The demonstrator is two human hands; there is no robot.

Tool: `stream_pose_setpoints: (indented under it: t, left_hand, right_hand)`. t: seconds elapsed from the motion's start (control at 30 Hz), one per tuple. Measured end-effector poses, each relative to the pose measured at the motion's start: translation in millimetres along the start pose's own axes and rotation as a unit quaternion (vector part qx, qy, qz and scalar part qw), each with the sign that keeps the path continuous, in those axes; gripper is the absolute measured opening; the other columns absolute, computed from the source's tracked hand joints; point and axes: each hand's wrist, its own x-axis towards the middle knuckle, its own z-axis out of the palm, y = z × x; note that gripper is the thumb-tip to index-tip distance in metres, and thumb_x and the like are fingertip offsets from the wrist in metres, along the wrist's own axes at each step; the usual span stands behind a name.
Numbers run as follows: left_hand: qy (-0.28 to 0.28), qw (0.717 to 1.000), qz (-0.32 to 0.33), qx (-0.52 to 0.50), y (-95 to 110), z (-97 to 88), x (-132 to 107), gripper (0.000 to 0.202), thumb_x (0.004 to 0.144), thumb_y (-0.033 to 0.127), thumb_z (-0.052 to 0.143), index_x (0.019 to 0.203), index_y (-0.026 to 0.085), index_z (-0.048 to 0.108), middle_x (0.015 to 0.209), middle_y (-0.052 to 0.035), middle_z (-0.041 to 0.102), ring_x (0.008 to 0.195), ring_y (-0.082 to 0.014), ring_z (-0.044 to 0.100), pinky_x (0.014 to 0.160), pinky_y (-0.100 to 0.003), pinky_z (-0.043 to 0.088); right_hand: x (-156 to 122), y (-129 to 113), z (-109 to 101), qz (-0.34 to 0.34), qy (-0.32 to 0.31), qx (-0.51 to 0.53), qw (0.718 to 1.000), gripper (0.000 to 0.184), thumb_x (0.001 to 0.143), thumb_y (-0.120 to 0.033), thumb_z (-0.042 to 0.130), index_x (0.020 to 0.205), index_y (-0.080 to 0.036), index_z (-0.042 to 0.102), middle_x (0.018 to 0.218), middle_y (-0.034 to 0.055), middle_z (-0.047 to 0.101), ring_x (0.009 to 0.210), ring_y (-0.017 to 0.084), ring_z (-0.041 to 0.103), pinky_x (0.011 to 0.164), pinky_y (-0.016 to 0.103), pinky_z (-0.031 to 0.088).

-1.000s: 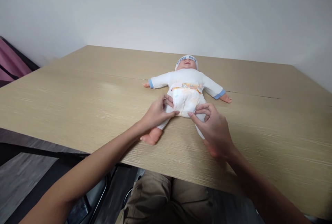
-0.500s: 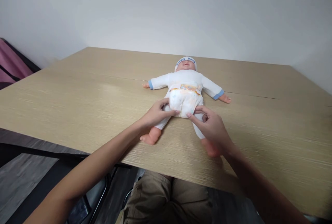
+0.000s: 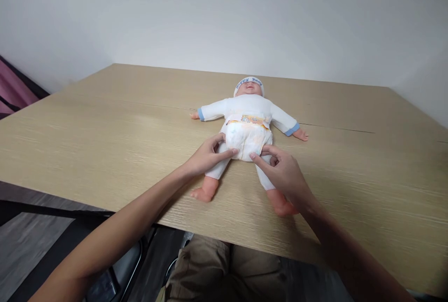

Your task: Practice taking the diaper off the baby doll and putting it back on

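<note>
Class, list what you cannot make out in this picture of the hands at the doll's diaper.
Head view:
- Whether the left hand and right hand pinch the diaper: they cover its leg edges.
- Cap lettering: too small.
- Pink thing: cut off by left edge.

bench (image 3: 105, 120): wood-grain top, matt, finely streaked, probably laminate rather than solid wood | diaper (image 3: 248, 139): soft papery padding, matt, puffy and crinkled, printed waistband | doll suit (image 3: 250, 105): knit cloth, matt, smooth | doll feet (image 3: 205, 192): moulded plastic, smooth, faint sheen | trousers (image 3: 210, 269): woven cloth, matt
</note>
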Motion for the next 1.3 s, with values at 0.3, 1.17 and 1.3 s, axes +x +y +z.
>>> stream_pose_setpoints:
  t: [0.3, 1.17, 1.3]
  left_hand:
    - [-0.054, 0.986, -0.058, -0.15, 2, -5.5, 5, 0.044, 0.094, 0.044, 0.088, 0.127, 0.019, 0.074, 0.139, -0.0138, 0.077, 0.131, -0.0318, 0.071, 0.112, -0.044, 0.054]
    - [-0.014, 0.977, -0.133, -0.164, 19, -10.8, 7, 0.047, 0.084, 0.051, 0.094, 0.115, 0.017, 0.082, 0.127, -0.0163, 0.083, 0.117, -0.0344, 0.075, 0.102, -0.047, 0.06]
    - [-0.016, 0.976, -0.146, -0.162, 21, -17.6, 5, 0.045, 0.085, 0.053, 0.093, 0.108, 0.016, 0.082, 0.119, -0.0157, 0.084, 0.111, -0.0318, 0.075, 0.098, -0.044, 0.06]
  right_hand:
    - [9, 22, 3, 0.034, -0.052, 0.174, 0.983, 0.045, 0.091, -0.067, 0.081, 0.106, -0.024, 0.077, 0.094, 0.0032, 0.076, 0.08, 0.021, 0.063, 0.068, 0.031, 0.048]
    - [0, 13, -4, 0.027, 0.058, 0.036, 0.997, 0.049, 0.089, -0.07, 0.077, 0.101, -0.023, 0.08, 0.079, -0.0005, 0.056, 0.068, 0.018, 0.045, 0.063, 0.035, 0.038]
    - [5, 22, -2, 0.009, 0.071, 0.035, 0.997, 0.053, 0.087, -0.072, 0.077, 0.101, -0.022, 0.08, 0.095, 0.0034, 0.061, 0.073, 0.018, 0.048, 0.07, 0.037, 0.044]
